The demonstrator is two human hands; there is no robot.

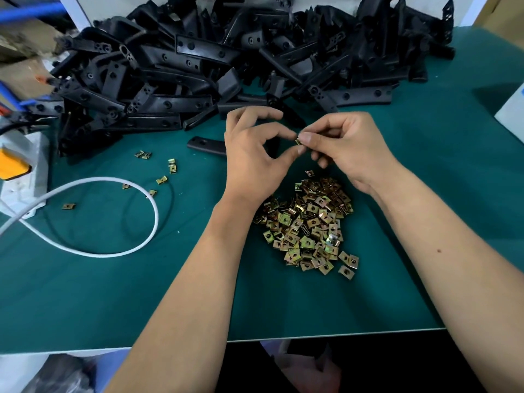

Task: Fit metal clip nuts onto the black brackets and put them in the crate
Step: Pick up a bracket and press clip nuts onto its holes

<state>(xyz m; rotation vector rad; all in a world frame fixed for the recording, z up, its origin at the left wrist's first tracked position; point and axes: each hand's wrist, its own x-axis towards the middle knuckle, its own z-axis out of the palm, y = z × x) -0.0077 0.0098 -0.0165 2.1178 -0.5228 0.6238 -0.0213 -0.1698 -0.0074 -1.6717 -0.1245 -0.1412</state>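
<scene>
Both hands meet above the middle of the green worktop [113, 293], fingertips together over a single clip nut [297, 141]. The right hand [346, 148] pinches that small brass-coloured piece between thumb and forefinger, its other fingers curled loosely under. The left hand [255, 154] has its thumb and forefinger bent into a ring whose tips touch the same clip nut from the other side; whether it truly grips it or only steadies it is hard to tell. Just below the hands, toward the near edge, lies a loose heap of clip nuts [309, 225], spread flat on the mat. A few stray nuts [171, 165] are scattered toward the left side, near a loop of white cable [154, 217] that runs off to a white box with a yellow part [17, 168] at the left edge. Along the far edge a large pile of black brackets [226, 61] fills most of the width, and a single bracket [205, 146] lies apart from it, partly hidden behind the left hand.
</scene>
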